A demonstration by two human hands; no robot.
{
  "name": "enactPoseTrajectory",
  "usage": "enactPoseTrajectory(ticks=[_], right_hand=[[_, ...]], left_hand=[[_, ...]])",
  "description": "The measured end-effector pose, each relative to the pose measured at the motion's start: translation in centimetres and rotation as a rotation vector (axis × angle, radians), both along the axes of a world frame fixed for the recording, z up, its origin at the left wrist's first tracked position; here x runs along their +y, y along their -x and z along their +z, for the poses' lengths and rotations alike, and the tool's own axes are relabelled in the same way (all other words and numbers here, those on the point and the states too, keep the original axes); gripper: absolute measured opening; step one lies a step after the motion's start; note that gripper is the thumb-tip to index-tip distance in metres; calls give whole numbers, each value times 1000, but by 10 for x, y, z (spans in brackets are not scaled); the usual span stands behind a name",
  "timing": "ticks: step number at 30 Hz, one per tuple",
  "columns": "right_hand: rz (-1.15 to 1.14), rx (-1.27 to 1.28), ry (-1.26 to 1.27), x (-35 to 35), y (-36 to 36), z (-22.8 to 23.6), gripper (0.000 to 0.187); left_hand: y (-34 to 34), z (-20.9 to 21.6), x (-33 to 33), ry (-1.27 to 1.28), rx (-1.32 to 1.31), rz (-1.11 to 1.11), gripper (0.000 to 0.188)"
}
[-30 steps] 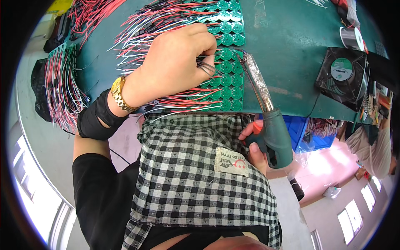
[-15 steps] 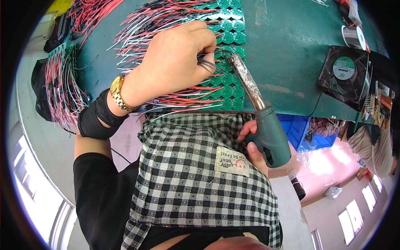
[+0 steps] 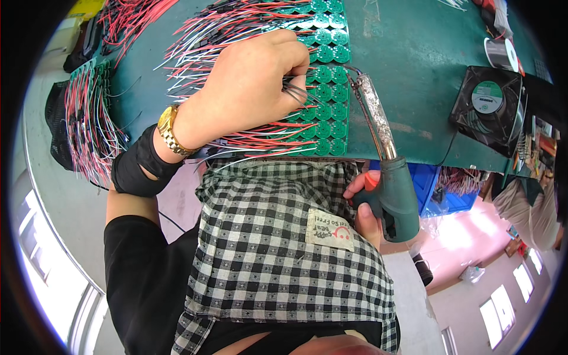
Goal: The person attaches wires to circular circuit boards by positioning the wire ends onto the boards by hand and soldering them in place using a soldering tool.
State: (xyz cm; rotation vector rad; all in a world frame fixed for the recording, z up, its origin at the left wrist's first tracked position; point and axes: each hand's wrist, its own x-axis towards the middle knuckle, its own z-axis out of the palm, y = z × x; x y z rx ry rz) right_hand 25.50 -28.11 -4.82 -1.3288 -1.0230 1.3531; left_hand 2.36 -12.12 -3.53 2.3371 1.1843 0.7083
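My left hand [image 3: 254, 86] is closed in a pinch on thin dark wires [image 3: 294, 90], just over a panel of small round green circuit boards [image 3: 332, 111]. Red, white and black leads [image 3: 266, 139] fan out leftward from the panel, partly covered by that hand. My right hand [image 3: 365, 210], mostly behind the tool, grips a soldering gun [image 3: 398, 201] with a dark green body, a red trigger and a scorched metal barrel. Its bent tip is at the panel's right edge; whether it touches cannot be made out.
A black fan [image 3: 487, 109] stands at the right, beside a solder spool [image 3: 501, 54]. Another wired board bundle [image 3: 92, 121] lies at the left, and red wires [image 3: 133, 23] are heaped at the far left. A blue bin [image 3: 419, 183] sits below the table edge [image 3: 441, 163].
The soldering gun in my right hand has moved right, its tip shifting from beside my left fingertips to the panel's right edge. My left hand has barely moved.
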Motion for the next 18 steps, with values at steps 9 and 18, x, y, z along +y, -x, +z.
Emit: enactPoseTrajectory(ticks=[9, 18], right_hand=[[-93, 24, 3, -2, 5, 2, 27], [-56, 47, 30, -4, 5, 2, 32]], left_hand=[[-2, -2, 0, -41, 17, -6, 14], [2, 1, 2, -13, -92, -72, 13]])
